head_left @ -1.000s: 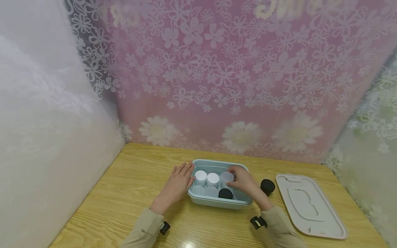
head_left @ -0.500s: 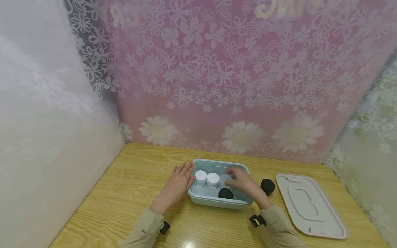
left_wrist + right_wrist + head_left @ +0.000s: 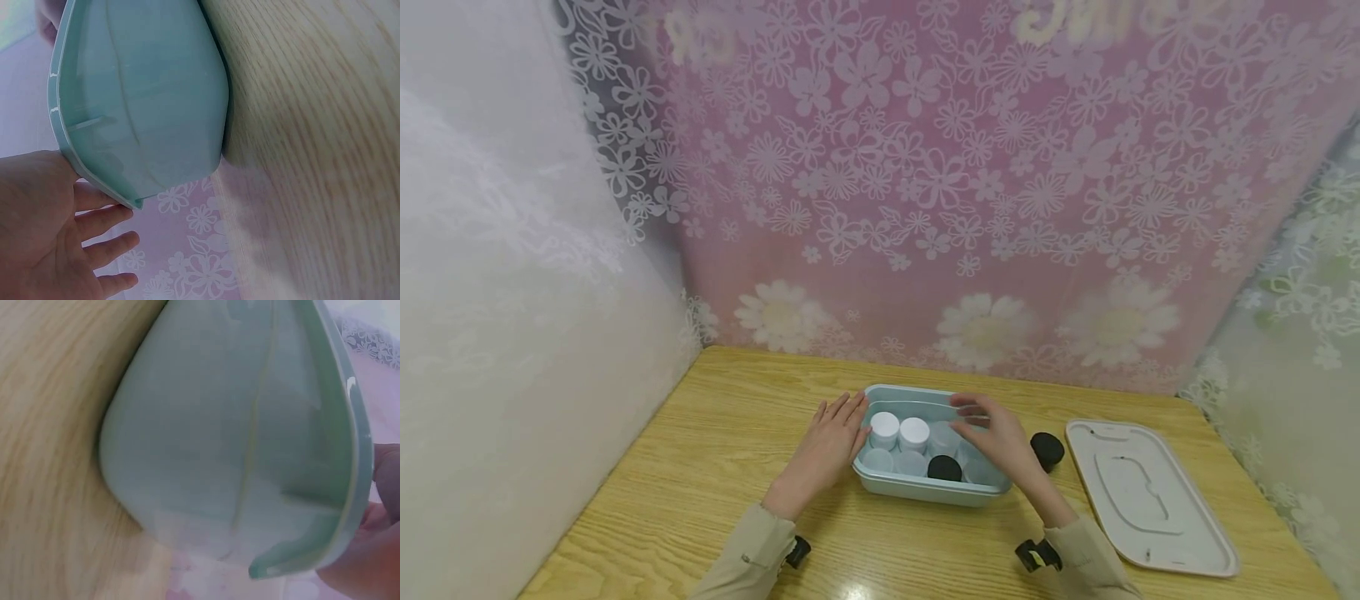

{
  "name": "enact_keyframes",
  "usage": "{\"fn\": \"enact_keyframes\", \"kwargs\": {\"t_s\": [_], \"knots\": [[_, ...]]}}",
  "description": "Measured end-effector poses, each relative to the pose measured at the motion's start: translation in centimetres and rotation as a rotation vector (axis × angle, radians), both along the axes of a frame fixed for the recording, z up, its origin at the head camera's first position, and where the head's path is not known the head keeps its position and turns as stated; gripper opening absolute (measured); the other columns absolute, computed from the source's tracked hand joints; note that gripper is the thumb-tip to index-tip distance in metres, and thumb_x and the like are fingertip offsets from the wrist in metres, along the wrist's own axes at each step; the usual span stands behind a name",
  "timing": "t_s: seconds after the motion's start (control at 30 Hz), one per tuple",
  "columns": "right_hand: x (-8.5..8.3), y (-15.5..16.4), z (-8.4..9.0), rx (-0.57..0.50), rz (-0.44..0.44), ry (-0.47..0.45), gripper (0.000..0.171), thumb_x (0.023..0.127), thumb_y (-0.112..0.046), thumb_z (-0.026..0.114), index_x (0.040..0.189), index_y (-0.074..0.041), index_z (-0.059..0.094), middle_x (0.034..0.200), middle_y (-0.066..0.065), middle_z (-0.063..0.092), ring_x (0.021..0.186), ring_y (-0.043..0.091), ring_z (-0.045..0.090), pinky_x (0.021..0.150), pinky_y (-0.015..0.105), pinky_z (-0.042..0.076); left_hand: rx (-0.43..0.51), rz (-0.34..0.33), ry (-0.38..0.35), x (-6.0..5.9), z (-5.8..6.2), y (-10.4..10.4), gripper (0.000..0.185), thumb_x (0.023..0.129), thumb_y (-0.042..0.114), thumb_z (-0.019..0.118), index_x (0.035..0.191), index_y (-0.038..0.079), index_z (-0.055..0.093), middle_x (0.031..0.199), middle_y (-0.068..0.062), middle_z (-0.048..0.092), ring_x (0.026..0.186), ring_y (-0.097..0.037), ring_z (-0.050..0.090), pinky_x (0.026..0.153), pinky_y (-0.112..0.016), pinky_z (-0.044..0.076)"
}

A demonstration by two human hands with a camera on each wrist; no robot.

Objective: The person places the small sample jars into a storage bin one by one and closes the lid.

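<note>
Bin, pale blue, is seen on the desk at the lower centre of the frame. Its left rim is touched by the left hand, fingers extended. Over its right part, near clear containers, the right hand is held released, fingers loose.

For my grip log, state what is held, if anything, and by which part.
Nothing appears held: the right hand is above the blue box, its fingers apart, and the left hand rests against the box's left rim.
</note>
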State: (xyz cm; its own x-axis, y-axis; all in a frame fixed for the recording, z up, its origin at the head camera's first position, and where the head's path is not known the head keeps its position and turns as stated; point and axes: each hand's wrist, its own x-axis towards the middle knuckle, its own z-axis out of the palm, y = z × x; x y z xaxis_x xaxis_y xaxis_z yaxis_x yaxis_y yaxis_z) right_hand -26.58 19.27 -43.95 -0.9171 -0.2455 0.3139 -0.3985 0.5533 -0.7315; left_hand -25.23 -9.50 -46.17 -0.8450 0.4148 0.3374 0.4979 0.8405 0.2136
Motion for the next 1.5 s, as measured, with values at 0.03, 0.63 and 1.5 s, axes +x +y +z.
{"fn": "enact_keyframes", "kwargs": {"t_s": [0.03, 0.63, 1.5], "knots": [[0.2, 0.2, 0.0, -0.021, -0.001, 0.020, 0.040, 0.092, -0.006, 0.075, 0.130, -0.002, 0.063, 0.125, 0.016, 0.066, 0.112, 0.036, 0.065, 0.096, 0.046, 0.056, 0.000, -0.001, 0.002, 0.0, 0.0, 0.0, 0.051, 0.108, 0.027, 0.051, 0.152, 0.002, 0.045, 0.156, -0.015, 0.044, 0.145, -0.036, 0.040, 0.118, -0.060, 0.030], [1.9, 7.2, -0.2, -0.130, -0.092, 0.151, 0.043, 0.095, -0.007, 0.071, 0.136, 0.000, 0.059, 0.132, 0.021, 0.062, 0.114, 0.005, 0.061, 0.095, 0.013, 0.051, -0.010, 0.000, -0.020, 0.1, 0.1, 0.2, 0.051, 0.109, 0.028, 0.049, 0.153, 0.002, 0.043, 0.157, -0.015, 0.042, 0.146, -0.037, 0.038, 0.119, -0.060, 0.028], [1.9, 12.4, -2.6, 0.194, -0.227, -0.131, 0.061, 0.093, -0.019, 0.077, 0.139, 0.011, 0.051, 0.135, 0.034, 0.054, 0.117, 0.050, 0.058, 0.094, 0.052, 0.055, -0.006, -0.002, -0.008, 0.0, 0.1, 0.1, 0.051, 0.109, 0.028, 0.049, 0.152, 0.002, 0.044, 0.157, -0.015, 0.043, 0.145, -0.037, 0.039, 0.119, -0.060, 0.029]]}}
